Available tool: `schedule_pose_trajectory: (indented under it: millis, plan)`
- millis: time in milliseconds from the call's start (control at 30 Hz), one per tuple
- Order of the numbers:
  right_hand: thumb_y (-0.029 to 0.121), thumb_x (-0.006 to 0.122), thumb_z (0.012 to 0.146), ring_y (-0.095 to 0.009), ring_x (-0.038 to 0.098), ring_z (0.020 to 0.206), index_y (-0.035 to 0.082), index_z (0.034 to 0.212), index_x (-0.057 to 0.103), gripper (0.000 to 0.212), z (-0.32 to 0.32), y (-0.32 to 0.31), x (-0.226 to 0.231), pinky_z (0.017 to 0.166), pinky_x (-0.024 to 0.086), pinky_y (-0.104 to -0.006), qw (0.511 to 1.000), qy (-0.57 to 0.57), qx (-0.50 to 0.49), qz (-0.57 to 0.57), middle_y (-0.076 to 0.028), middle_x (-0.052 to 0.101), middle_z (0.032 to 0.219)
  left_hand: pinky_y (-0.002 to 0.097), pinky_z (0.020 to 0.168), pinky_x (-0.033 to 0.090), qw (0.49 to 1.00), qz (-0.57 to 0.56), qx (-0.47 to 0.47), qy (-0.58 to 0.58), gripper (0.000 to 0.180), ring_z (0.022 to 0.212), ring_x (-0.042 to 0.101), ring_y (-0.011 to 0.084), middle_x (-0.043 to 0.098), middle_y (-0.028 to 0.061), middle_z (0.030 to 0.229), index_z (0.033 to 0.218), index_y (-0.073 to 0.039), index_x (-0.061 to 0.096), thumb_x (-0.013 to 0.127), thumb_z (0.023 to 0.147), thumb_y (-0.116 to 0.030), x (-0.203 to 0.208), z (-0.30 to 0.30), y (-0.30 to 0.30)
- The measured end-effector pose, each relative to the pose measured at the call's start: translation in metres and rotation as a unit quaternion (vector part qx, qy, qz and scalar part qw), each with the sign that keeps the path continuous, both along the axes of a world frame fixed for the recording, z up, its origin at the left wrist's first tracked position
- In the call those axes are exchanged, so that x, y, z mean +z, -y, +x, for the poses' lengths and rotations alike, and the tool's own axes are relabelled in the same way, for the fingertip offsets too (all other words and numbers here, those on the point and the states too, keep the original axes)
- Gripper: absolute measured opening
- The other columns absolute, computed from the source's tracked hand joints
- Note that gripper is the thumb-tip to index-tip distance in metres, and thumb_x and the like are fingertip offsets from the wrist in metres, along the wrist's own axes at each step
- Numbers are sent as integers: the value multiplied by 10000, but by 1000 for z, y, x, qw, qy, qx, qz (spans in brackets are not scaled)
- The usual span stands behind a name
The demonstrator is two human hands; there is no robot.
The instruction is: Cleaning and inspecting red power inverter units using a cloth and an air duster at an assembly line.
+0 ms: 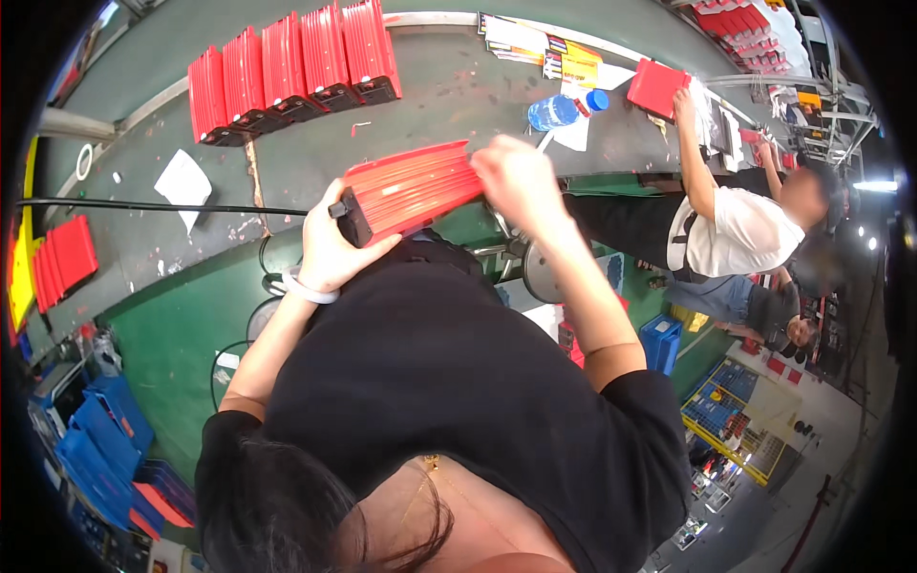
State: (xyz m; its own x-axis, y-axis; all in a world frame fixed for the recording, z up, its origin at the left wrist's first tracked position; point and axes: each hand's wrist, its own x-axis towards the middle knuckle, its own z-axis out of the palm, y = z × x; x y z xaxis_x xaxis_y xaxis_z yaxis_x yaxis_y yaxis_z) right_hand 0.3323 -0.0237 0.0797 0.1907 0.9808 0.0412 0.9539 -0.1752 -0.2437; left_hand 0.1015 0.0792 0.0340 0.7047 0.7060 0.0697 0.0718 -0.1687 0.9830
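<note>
My left hand (pixel 330 239) is wrapped round the left end of a red finned metal case (pixel 415 188), which I hold tilted above the table edge in front of me. A black end panel (pixel 355 218) with a small black protruding part shows beside my left thumb. At the case's right end, my right hand (pixel 521 181) has its fingers curled in against the case; it is slightly blurred, and what its fingertips grip is hidden. A black cable (pixel 172 205) runs from the left across the table to my left hand, where its end is out of sight.
Several red finned cases (pixel 291 72) stand in a row at the back left of the grey table (pixel 439 86). A white paper (pixel 183 186), a blue-capped bottle (pixel 554 113) and leaflets (pixel 573 67) lie about. On the right, a co-worker (pixel 740 229) handles another red case (pixel 659 88).
</note>
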Motion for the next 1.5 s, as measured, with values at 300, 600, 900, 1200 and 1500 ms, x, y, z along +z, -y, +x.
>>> schedule_pose_trajectory:
  millis: [300, 600, 900, 1200, 1500]
  plan:
    - [191, 561, 919, -4, 455, 647, 79, 982, 602, 135, 54, 13, 12, 598, 390, -192, 770, -481, -308, 286, 79, 567, 807, 359, 945, 429, 874, -457, 84, 141, 483, 1090, 543, 203, 567, 112, 1171, 1220, -9, 491, 682, 786, -102, -23, 4, -29]
    - [88, 646, 836, -76, 572, 680, -14, 922, 605, 139, 14, -41, 14, 626, 466, -215, 850, -355, -185, 344, -44, 625, 790, 372, 990, 392, 820, -516, 84, 232, 491, 1148, 503, 210, 531, 81, 1238, 1288, -60, 437, 620, 852, -195, -10, 28, -40]
    - [120, 642, 711, -209, 586, 760, 103, 815, 610, 111, -72, -73, 4, 644, 498, -342, 952, -83, 139, 259, -45, 579, 788, 346, 951, 417, 854, -447, 78, 254, 506, 1131, 505, 186, 543, 60, 1211, 1292, -69, 431, 632, 854, -222, 5, 54, -51]
    - [70, 612, 721, -188, 605, 736, 84, 730, 541, 73, -77, -55, -4, 613, 506, -304, 943, -82, 202, 250, -44, 557, 755, 385, 983, 417, 810, -499, 55, 304, 463, 1144, 516, 244, 538, 121, 1238, 1269, -25, 450, 605, 868, -198, -17, 36, -71]
    - [9, 648, 815, -62, 553, 720, -24, 905, 599, 107, 29, -30, 43, 657, 454, -189, 793, -475, -124, 361, -15, 594, 835, 464, 980, 422, 736, -512, -25, 442, 600, 1156, 508, 314, 500, 150, 1286, 1310, -34, 407, 652, 802, -237, -63, 0, -91]
